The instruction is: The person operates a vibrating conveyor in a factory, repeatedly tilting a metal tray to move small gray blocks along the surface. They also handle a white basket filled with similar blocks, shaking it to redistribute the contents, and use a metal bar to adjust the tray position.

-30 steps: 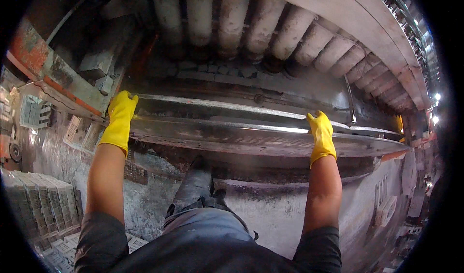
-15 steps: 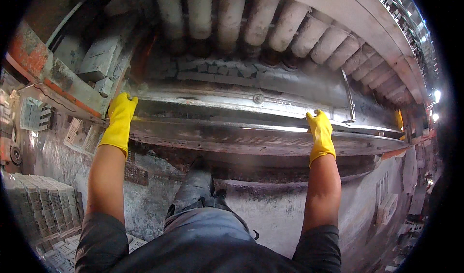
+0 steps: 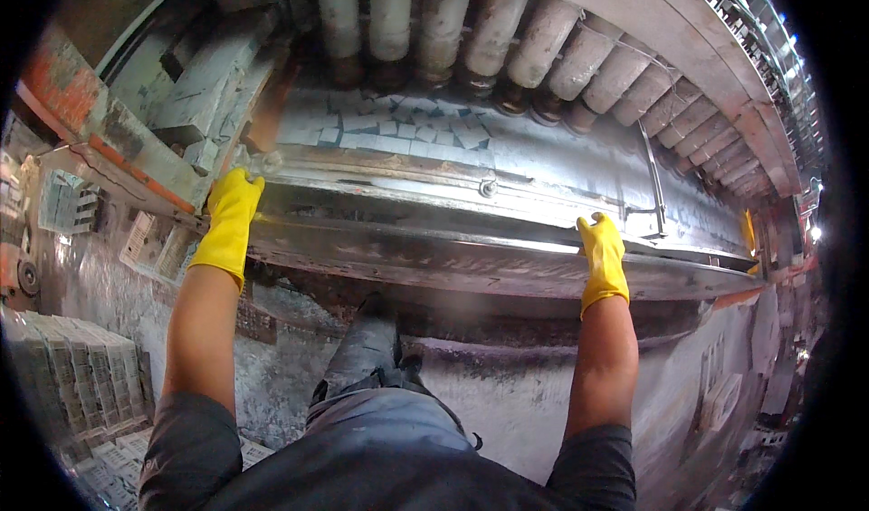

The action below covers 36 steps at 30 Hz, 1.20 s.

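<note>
Both my hands wear yellow rubber gloves. My left hand (image 3: 229, 224) grips the near metal edge of a long steel rail (image 3: 434, 253) at its left end. My right hand (image 3: 603, 259) grips the same rail further right, fingers curled over its upper lip. Beyond the rail lies a flat bed of pale grey square tiles (image 3: 389, 131), and behind it a row of thick dusty rollers (image 3: 507, 40). My arms are bare from glove to short dark sleeve.
My leg and shoe (image 3: 367, 348) stand on a dusty grey floor below the rail. Stacks of grey tiles (image 3: 81, 375) sit at the lower left. An orange-painted machine frame (image 3: 63, 104) runs along the left. A thin metal bracket (image 3: 654, 185) stands on the bed at right.
The view has tilted so that more of the tile bed shows beyond the rail. Both hands keep their hold on the rail in the same places.
</note>
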Tool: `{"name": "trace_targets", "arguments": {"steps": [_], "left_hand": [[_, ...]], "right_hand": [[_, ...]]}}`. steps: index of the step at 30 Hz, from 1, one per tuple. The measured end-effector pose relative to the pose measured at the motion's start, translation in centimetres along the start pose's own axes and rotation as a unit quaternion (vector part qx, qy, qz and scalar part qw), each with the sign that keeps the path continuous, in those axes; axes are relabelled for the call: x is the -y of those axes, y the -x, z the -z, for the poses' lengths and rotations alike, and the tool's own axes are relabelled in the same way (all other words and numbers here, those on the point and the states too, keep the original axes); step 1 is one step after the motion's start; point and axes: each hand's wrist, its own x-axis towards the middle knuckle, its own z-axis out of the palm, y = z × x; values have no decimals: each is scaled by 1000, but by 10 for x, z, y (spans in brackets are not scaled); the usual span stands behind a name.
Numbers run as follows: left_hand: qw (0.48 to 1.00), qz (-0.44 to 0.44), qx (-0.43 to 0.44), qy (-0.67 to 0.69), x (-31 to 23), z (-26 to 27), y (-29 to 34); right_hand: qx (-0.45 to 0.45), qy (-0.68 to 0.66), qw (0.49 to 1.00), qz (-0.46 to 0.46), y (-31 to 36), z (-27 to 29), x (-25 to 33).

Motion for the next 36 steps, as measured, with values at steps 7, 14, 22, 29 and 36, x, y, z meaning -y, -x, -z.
{"name": "trace_targets", "arguments": {"steps": [7, 14, 22, 29, 36], "left_hand": [[1000, 1, -1, 3, -6, 3, 4], [1000, 2, -12, 8, 2, -4, 1], [1000, -13, -15, 16, 1, 2, 1], [985, 3, 48, 168, 1, -6, -4], [988, -4, 28, 151, -18, 2, -1]], "right_hand": [[-7, -5, 1000, -2, 1, 1, -2], [5, -28, 1000, -9, 8, 6, 7], [-40, -5, 999, 18, 11, 5, 9], [-51, -10, 998, -31, 25, 5, 12], [-201, -66, 977, 3, 26, 7, 22]]}}
